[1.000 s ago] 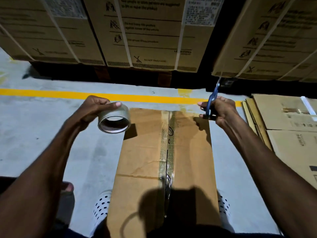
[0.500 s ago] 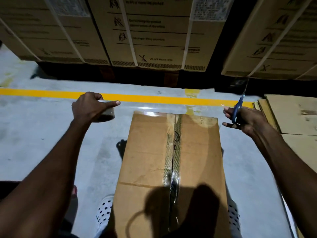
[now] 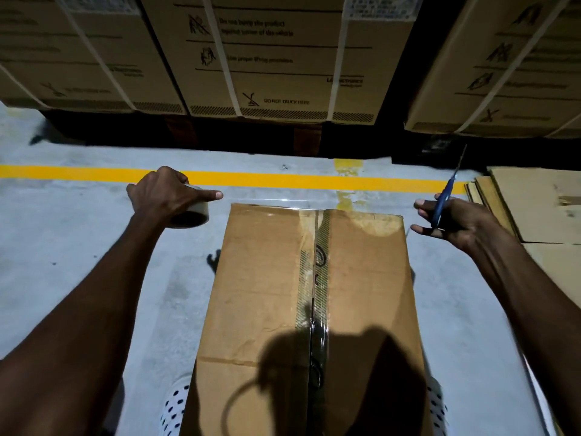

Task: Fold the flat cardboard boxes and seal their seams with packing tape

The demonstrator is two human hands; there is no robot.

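Two hands are raised on either side of the folded cardboard box [image 3: 308, 297], which stands on the grey floor [image 3: 78, 247] with clear tape along its centre seam. The left hand [image 3: 163, 193] curls around a tape roll [image 3: 193, 214], forefinger pointing out straight. The right hand [image 3: 456, 221] grips blue scissors [image 3: 445, 196], blades up, near flat cardboard sheets [image 3: 540, 202].

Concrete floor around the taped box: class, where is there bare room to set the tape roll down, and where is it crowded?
Bare grey concrete floor lies left of the brown cardboard box, below the yellow floor line. A narrower strip runs between the box and the flattened cardboard stack. That right side is crowded; so is the far edge under the strapped cartons.
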